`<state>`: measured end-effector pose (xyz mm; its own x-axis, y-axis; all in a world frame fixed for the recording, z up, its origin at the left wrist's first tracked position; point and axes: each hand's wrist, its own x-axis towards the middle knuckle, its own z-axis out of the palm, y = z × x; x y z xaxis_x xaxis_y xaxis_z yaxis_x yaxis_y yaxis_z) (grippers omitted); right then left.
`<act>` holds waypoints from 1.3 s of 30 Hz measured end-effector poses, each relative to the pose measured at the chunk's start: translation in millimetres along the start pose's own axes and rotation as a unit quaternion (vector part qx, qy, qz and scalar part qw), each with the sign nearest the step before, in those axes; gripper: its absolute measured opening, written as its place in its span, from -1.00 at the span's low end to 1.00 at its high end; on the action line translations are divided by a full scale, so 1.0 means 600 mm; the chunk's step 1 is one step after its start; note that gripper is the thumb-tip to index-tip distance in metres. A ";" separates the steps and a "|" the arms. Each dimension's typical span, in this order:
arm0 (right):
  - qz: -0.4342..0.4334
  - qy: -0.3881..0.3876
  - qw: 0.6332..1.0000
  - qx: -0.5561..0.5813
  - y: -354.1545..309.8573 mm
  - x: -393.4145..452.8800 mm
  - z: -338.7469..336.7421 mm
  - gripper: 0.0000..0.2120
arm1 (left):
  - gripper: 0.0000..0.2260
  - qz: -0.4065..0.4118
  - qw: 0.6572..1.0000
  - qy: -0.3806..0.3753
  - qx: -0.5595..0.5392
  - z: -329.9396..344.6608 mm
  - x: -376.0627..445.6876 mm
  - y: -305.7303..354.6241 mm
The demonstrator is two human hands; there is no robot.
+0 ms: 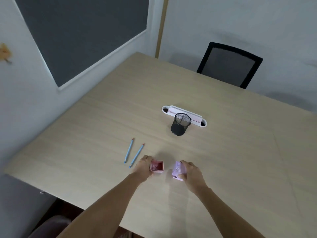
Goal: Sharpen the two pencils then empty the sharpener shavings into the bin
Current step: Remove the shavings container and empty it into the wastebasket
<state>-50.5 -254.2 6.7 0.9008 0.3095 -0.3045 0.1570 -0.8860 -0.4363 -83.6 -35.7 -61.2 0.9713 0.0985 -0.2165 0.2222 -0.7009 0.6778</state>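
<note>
Two light blue pencils (129,150) (136,155) lie side by side on the wooden table (223,152), left of my hands. My left hand (143,166) grips a small pink shavings drawer (157,166), open side up, with reddish shavings inside. My right hand (190,170) holds the purple sharpener body (178,170), a short gap to the right of the drawer. A black mesh bin (180,124) stands upright farther back, in the middle of the table.
A white desk organiser (184,112) sits just behind the mesh bin. A black mesh chair (229,66) stands at the table's far edge. A dark board hangs on the left wall. The table's near-left edge runs close to the pencils.
</note>
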 end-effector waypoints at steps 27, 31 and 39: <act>-0.332 -0.252 0.856 -0.306 -0.494 0.017 0.381 -0.24 | -0.57 -0.479 0.587 0.442 -0.480 -0.173 -0.555 -0.378; -0.311 -0.248 0.851 -0.342 -0.486 0.017 0.404 -0.21 | -0.61 -0.539 0.452 0.307 -0.641 -0.170 -0.573 -0.446; -0.301 -0.268 0.847 -0.346 -0.487 0.019 0.407 -0.20 | -0.58 -0.576 0.405 0.175 -0.689 -0.197 -0.582 -0.506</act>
<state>-184.7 92.7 -75.8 0.2897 0.7255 -0.6242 0.8895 -0.4449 -0.1042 -479.9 226.0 -108.2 0.0554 0.0622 -0.9965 0.1475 0.9866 0.0698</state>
